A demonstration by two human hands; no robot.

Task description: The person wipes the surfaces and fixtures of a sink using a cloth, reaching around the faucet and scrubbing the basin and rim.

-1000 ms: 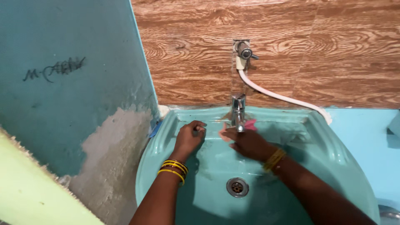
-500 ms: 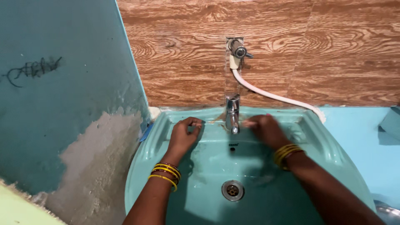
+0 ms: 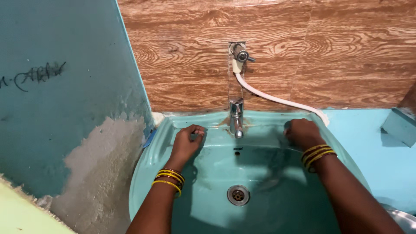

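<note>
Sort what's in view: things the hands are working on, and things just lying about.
In hand: left hand and right hand, both on the back ledge of the turquoise basin.
Lying about: chrome tap, white hose, wall valve, drain.

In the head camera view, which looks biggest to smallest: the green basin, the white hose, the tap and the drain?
1. Green basin, by far.
2. White hose, long but thin.
3. Tap and drain: these look much alike, so I would not rank them.

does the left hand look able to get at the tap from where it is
Probably yes: the left hand rests on the basin ledge just beside the chrome tap, and nothing lies between them.
</note>
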